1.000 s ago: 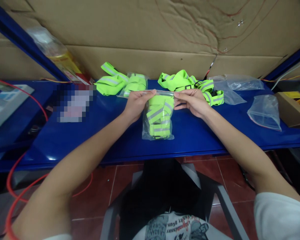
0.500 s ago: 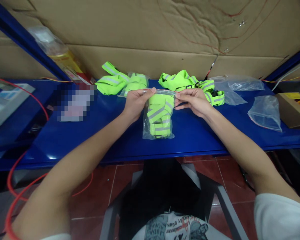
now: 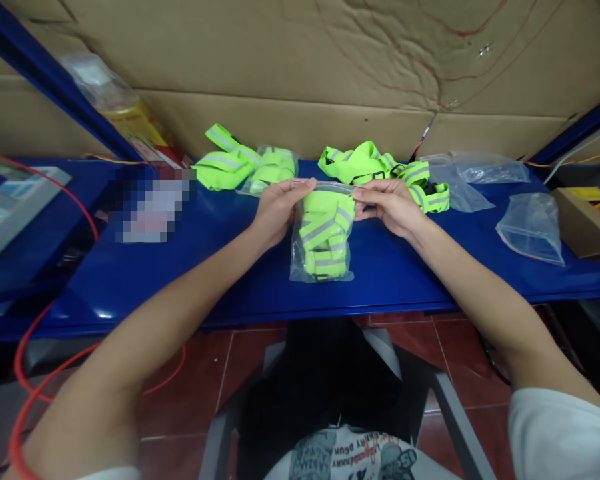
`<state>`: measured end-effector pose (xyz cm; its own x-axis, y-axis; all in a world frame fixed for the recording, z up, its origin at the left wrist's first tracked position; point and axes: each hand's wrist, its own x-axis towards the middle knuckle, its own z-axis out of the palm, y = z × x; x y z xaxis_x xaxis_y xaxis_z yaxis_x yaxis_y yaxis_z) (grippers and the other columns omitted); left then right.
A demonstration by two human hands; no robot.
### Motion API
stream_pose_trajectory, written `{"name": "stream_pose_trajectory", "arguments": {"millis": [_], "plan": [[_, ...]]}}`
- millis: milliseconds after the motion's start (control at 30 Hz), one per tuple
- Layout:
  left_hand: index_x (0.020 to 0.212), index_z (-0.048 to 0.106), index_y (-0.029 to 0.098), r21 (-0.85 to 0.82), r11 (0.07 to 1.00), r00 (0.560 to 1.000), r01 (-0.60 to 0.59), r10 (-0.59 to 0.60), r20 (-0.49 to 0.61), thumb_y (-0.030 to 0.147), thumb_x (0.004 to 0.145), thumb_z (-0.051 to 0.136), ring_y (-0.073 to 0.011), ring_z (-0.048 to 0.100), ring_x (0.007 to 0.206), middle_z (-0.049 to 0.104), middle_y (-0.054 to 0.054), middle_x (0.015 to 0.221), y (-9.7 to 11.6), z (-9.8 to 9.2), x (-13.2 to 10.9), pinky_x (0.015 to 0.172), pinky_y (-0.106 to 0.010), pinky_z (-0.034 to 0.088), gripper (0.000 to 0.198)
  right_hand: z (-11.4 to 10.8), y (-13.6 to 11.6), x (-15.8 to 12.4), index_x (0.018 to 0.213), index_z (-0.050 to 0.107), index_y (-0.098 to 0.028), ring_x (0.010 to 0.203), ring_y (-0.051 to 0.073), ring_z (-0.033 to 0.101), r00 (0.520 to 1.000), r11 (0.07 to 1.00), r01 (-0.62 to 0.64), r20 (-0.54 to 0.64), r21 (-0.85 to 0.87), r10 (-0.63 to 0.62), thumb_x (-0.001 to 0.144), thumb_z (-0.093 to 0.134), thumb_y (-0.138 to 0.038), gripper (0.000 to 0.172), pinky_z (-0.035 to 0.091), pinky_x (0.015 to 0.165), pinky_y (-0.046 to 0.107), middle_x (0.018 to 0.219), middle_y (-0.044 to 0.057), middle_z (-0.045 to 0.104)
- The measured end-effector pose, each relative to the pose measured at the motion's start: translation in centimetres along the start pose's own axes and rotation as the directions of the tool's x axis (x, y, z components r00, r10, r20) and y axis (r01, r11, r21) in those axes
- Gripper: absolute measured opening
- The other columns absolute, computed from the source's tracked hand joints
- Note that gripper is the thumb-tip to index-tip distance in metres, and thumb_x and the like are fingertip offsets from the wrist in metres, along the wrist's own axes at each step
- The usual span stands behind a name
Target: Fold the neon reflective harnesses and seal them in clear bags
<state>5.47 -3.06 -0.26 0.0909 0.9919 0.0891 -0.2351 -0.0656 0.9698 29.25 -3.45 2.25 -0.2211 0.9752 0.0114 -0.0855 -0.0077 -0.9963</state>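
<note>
A clear plastic bag (image 3: pixel 322 260) with a folded neon-green reflective strap inside stands on the blue table (image 3: pixel 190 280). My left hand (image 3: pixel 279 208) pinches the left end of the bag's top edge. My right hand (image 3: pixel 390 204) pinches the right end of that same edge. Both hands are closed on the bag's mouth, and the bag hangs down from them to the tabletop.
More neon-green straps (image 3: pixel 375 167) lie behind the hands, one pile (image 3: pixel 230 163) partly in a bag. Empty clear bags (image 3: pixel 530 223) lie at the right, beside a cardboard box (image 3: pixel 587 220). A cardboard wall stands behind the table. A red cable (image 3: pixel 55 373) loops at the left.
Both hands and the bag have shifted slightly to the right; the grip on the bag's top edge is the same.
</note>
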Motion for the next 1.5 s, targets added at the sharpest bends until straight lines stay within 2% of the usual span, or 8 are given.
{"name": "stream_pose_trajectory", "arguments": {"millis": [267, 433, 567, 733, 933, 1067, 1200, 1500], "plan": [[0.070, 0.059, 0.021, -0.047, 0.999, 1.000, -0.016, 0.016, 0.005, 0.054, 0.066, 0.102, -0.0125, 0.063, 0.061, 0.069, 0.002, 0.072, 0.2, 0.1, -0.3, 0.052, -0.024, 0.053, 0.054, 0.3, 1.0, 0.2, 0.083, 0.083, -0.020, 0.067, 0.015, 0.073, 0.999, 1.000, 0.006, -0.049, -0.018, -0.007, 0.058, 0.104, -0.055, 0.048, 0.068, 0.058, 0.026, 0.077, 0.003, 0.079], [0.066, 0.066, 0.018, 0.022, 0.999, 0.999, -0.035, 0.035, 0.002, 0.054, 0.061, 0.104, -0.0128, 0.069, 0.069, 0.077, -0.003, 0.083, 0.7, -0.5, 0.1, 0.057, -0.023, 0.058, 0.053, -0.1, 1.0, 0.5, 0.079, 0.083, -0.019, 0.064, 0.012, 0.070, 0.996, 0.997, 0.062, -0.054, -0.035, -0.064, 0.055, 0.105, -0.054, 0.048, 0.065, 0.059, 0.024, 0.072, 0.002, 0.077], [0.080, 0.078, 0.017, 0.018, 0.999, 0.998, 0.042, -0.042, 0.053, 0.054, 0.062, 0.103, -0.0160, 0.074, 0.074, 0.082, -0.007, 0.091, 1.0, -0.7, 0.4, 0.060, -0.026, 0.062, 0.048, -0.2, 0.6, 0.5, 0.074, 0.081, -0.020, 0.063, 0.013, 0.068, 0.994, 0.998, 0.055, -0.091, -0.039, -0.059, 0.056, 0.103, -0.049, 0.041, 0.063, 0.059, 0.024, 0.069, 0.001, 0.075], [0.070, 0.073, 0.017, -0.015, 0.999, 0.996, 0.030, -0.028, 0.084, 0.053, 0.058, 0.105, -0.0141, 0.071, 0.065, 0.079, -0.005, 0.084, 0.9, -0.5, -0.1, 0.054, -0.026, 0.061, 0.050, 0.0, 0.9, 0.6, 0.072, 0.080, -0.022, 0.057, 0.010, 0.061, 0.995, 0.999, 0.027, -0.092, 0.020, -0.025, 0.060, 0.099, -0.046, 0.032, 0.056, 0.051, 0.022, 0.066, -0.003, 0.070], [0.072, 0.073, 0.016, 0.032, 0.999, 0.996, 0.020, -0.023, 0.088, 0.050, 0.064, 0.104, -0.0152, 0.072, 0.068, 0.079, -0.007, 0.086, 1.2, -0.5, -0.2, 0.056, -0.026, 0.062, 0.047, -0.1, 1.2, 0.3, 0.081, 0.085, -0.023, 0.063, 0.013, 0.066, 0.998, 0.994, 0.045, -0.035, -0.101, -0.048, 0.063, 0.099, -0.058, 0.042, 0.056, 0.054, 0.025, 0.076, 0.001, 0.078], [0.085, 0.080, 0.016, 0.051, 0.992, 0.980, 0.117, -0.124, 0.155, 0.047, 0.068, 0.103, -0.0194, 0.075, 0.075, 0.079, -0.008, 0.087, 1.0, -0.9, 0.1, 0.059, -0.030, 0.066, 0.042, -0.1, 0.9, 0.1, 0.077, 0.084, -0.021, 0.063, 0.013, 0.064, 0.986, 0.958, 0.163, -0.003, -0.238, -0.168, 0.064, 0.100, -0.056, 0.040, 0.052, 0.057, 0.026, 0.073, 0.002, 0.077], [0.084, 0.084, 0.014, 0.119, 0.972, 0.959, 0.203, -0.222, 0.178, 0.050, 0.065, 0.103, -0.0184, 0.073, 0.068, 0.078, -0.009, 0.078, 0.7, -1.1, 0.2, 0.056, -0.029, 0.064, 0.045, 0.1, 0.8, 0.0, 0.076, 0.084, -0.019, 0.061, 0.013, 0.060, 0.983, 0.937, 0.182, 0.083, -0.297, -0.165, 0.065, 0.099, -0.057, 0.042, 0.049, 0.057, 0.026, 0.069, 0.002, 0.075], [0.082, 0.085, 0.015, 0.134, 0.987, 0.982, 0.088, -0.109, 0.157, 0.049, 0.065, 0.104, -0.0193, 0.076, 0.069, 0.081, -0.011, 0.082, 0.2, -1.0, 0.1, 0.058, -0.029, 0.065, 0.042, 0.3, 1.2, -0.1, 0.077, 0.086, -0.022, 0.060, 0.013, 0.060, 0.989, 0.943, 0.146, 0.043, -0.300, -0.140, 0.066, 0.097, -0.058, 0.039, 0.049, 0.055, 0.026, 0.070, 0.001, 0.076]]}}
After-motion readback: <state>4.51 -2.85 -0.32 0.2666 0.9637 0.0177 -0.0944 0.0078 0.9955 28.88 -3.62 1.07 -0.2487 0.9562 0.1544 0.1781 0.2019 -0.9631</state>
